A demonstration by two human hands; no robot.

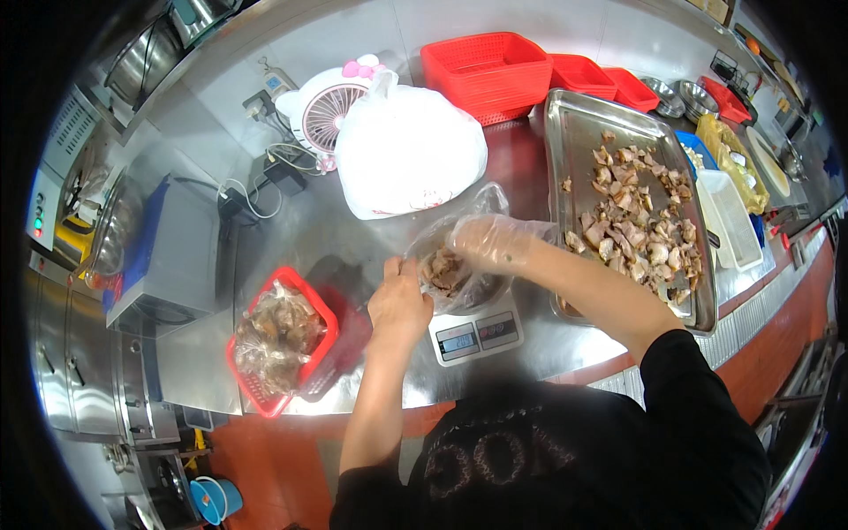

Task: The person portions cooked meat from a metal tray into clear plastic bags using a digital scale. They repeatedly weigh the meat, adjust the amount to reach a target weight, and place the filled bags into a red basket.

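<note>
A clear plastic bag (434,301) with chunks of cooked meat (445,270) inside sits on a digital kitchen scale (457,361) with a lit display. My left hand (401,301) grips the bag's rim on its left side. My right hand (487,244), in a clear disposable plastic glove, reaches over the bag's mouth from the right. Its fingertips are blurred and hidden against the plastic, so whether they hold meat does not show. To the right, a stainless steel tray (560,199) carries many loose meat pieces (636,218).
A red plastic basket (329,311) with filled clear bags (281,338) stands at the left near the counter's front edge. Behind the scale are a stuffed white plastic bag (411,152), a fan (324,119) and stacked red baskets (487,73). Cables and a power adapter (285,175) lie back left.
</note>
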